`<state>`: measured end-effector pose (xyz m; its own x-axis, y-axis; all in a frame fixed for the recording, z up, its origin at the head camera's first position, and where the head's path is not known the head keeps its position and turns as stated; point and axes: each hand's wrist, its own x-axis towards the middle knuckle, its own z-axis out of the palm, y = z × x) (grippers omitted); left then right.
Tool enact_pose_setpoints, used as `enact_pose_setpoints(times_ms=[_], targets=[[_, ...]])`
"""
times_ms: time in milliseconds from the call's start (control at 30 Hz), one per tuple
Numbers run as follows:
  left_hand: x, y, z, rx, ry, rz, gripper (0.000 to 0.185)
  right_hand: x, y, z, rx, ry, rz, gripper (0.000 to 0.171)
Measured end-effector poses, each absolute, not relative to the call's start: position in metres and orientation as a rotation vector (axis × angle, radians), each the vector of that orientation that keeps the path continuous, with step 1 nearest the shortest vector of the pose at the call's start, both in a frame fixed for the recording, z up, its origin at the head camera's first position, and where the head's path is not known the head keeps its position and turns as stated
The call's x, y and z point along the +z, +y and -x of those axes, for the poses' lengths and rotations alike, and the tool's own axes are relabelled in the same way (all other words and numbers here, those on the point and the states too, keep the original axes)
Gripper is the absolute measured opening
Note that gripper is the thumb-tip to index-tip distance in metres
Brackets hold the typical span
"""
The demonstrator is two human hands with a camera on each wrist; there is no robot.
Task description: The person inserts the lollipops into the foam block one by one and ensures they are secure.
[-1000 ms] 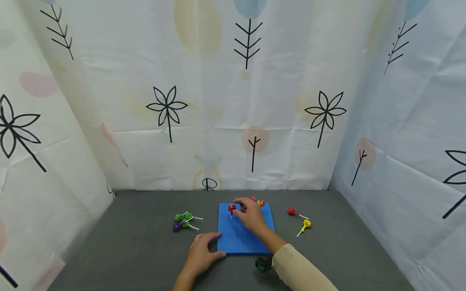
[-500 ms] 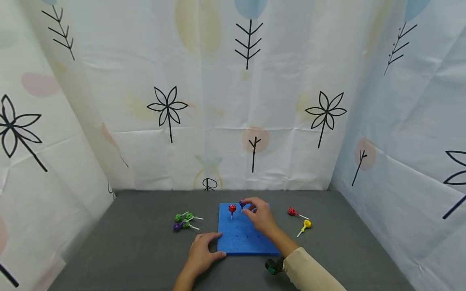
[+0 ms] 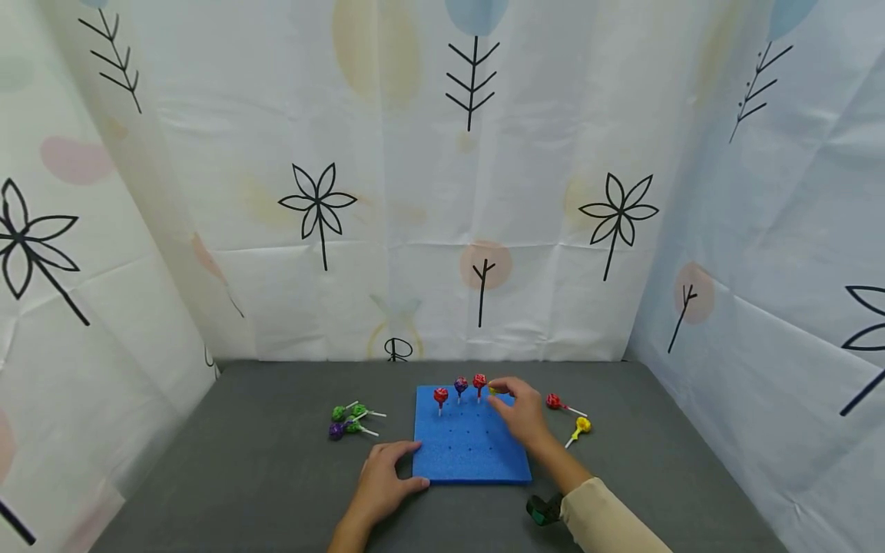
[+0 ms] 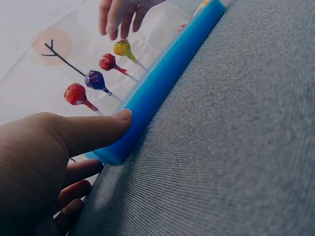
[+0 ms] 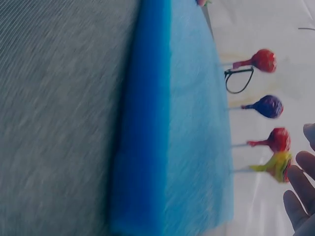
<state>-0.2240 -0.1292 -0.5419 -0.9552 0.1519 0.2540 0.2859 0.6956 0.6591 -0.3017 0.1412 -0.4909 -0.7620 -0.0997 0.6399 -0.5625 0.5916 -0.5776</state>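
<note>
A blue foam board [image 3: 463,461] with small holes lies on the grey table. Along its far side stand upright lollipops: a red one [image 3: 441,395] at the left, a purple one [image 3: 461,385], another red one [image 3: 480,382] and a yellow one [image 5: 278,167]. My left hand [image 3: 384,476] rests at the board's near left corner, thumb [image 4: 106,130] against the front edge and fingers by the left side. My right hand [image 3: 523,411] is at the yellow lollipop, its thumb and index finger partly hiding it in the head view; the right wrist view shows the fingertips [image 5: 294,196] close beside its head.
Left of the board lie several loose lollipops, green ones [image 3: 338,415] and a purple one [image 3: 336,432]. To the right lie a red lollipop [image 3: 553,401] and a yellow one [image 3: 583,425]. A patterned white curtain [image 3: 429,192] surrounds the table.
My right hand has moved right, from beside the left red lollipop past the purple and second red ones to the yellow one, uncovering those behind it. My left hand stays put.
</note>
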Motion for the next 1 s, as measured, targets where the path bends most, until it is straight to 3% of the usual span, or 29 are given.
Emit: enact_pose_setpoints(times_ms=[1000], targets=[[-0.538, -0.128, 0.224, -1.111, -2.765, 0.327, 0.059, -0.505, 0.207, 0.295, 0.887, -2.466, -0.272, 0.022]])
